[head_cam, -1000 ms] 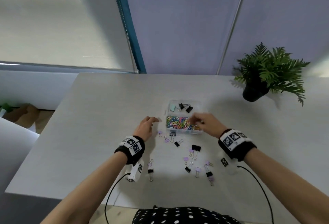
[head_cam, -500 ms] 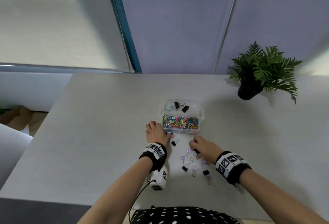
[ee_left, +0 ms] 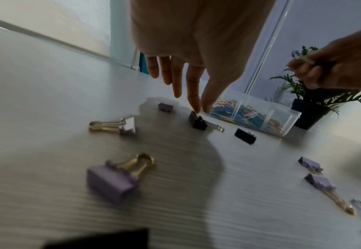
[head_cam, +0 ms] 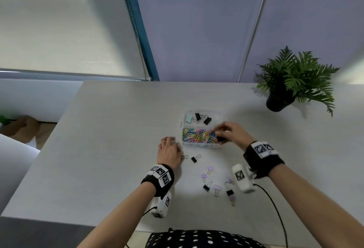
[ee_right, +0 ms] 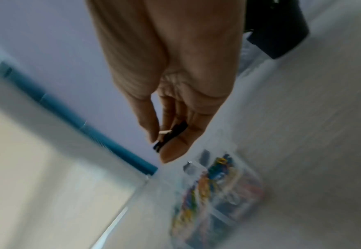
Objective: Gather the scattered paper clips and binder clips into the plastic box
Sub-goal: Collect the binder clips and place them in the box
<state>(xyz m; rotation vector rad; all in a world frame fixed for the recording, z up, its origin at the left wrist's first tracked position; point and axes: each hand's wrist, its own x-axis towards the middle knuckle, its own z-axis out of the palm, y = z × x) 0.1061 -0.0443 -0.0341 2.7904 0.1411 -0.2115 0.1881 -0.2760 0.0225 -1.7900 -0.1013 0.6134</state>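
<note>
The clear plastic box [head_cam: 220, 114] holds coloured paper clips [head_cam: 199, 136] in its near compartment and a few binder clips [head_cam: 206, 120] in the far one. My right hand [head_cam: 219, 133] hovers over the box's right end and pinches a black binder clip [ee_right: 175, 131] between thumb and fingers. My left hand [head_cam: 168, 148] is low on the table just left of the box. Its thumb and forefinger [ee_left: 194, 101] pinch the edge of another black binder clip [ee_left: 197, 122], which is tilted. Several purple and black binder clips [head_cam: 216, 187] lie scattered in front of the box.
A potted fern [head_cam: 295, 78] stands at the back right of the pale table [head_cam: 118, 129]. The table's left edge drops to the floor. Two purple clips [ee_left: 113, 182] lie near my left wrist. The box [ee_left: 260, 118] is just beyond my left fingers.
My right hand has risen from the scattered clips to above the box, carrying a black binder clip. My left hand stayed beside the box's left end.
</note>
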